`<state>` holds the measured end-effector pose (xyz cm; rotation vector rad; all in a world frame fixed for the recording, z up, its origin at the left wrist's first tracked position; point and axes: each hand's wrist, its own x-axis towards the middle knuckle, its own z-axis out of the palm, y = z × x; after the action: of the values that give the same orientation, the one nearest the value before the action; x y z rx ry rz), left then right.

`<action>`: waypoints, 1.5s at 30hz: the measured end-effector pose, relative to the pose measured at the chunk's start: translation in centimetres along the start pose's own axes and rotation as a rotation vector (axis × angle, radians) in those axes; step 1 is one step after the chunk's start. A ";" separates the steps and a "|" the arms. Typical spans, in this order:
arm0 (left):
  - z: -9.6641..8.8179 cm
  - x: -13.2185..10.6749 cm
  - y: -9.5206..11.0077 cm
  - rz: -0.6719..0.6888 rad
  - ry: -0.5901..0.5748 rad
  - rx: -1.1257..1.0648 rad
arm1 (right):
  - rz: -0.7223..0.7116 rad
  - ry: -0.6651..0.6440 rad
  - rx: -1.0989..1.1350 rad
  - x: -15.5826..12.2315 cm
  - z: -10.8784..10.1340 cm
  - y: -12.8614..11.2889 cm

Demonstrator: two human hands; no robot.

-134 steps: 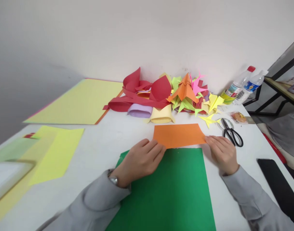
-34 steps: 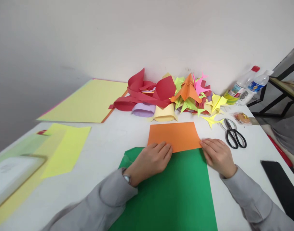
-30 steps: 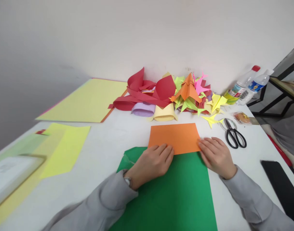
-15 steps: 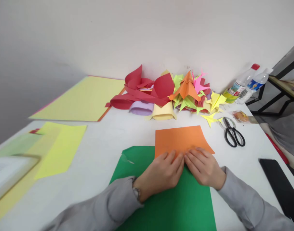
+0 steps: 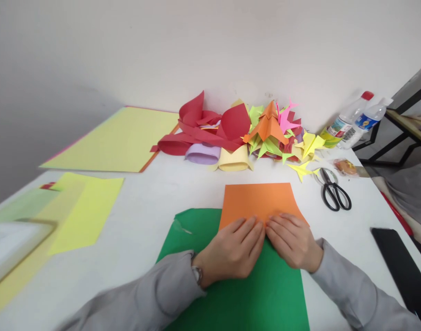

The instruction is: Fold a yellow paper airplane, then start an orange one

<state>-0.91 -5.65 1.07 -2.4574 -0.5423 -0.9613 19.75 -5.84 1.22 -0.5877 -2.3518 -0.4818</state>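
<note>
An orange sheet of paper (image 5: pixel 258 200) lies partly over a large green sheet (image 5: pixel 258 299) and partly over the white tabletop. My left hand (image 5: pixel 236 248) is closed at its near edge, fingers together and pressed down on it. Right beside it, my right hand (image 5: pixel 293 241) grips the same near edge, the fingertips of both hands almost meeting in the middle. The thumbs and the near edge of the orange paper are hidden beneath my hands.
Behind stand rolled red paper shapes (image 5: pixel 196 131) and folded paper planes (image 5: pixel 267 124). Scissors (image 5: pixel 332 191), a black phone-like slab (image 5: pixel 400 266) and two bottles (image 5: pixel 346 117) are on the right. Yellow sheets (image 5: pixel 89 216) and a white block (image 5: pixel 14 243) lie on the left.
The orange paper's far edge has dropped slightly toward me and its sides have shifted a little. Both hands keep nearly the same place on its near edge.
</note>
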 end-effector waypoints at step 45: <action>-1.7 -1.4 -5.9 -0.025 -0.047 0.189 | 0.154 -0.053 -0.237 -1.9 -0.9 3.1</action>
<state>-5.72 -1.95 2.71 -2.3141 -0.6503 -0.8233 23.20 -4.23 1.15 -0.8943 -2.2929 -0.6866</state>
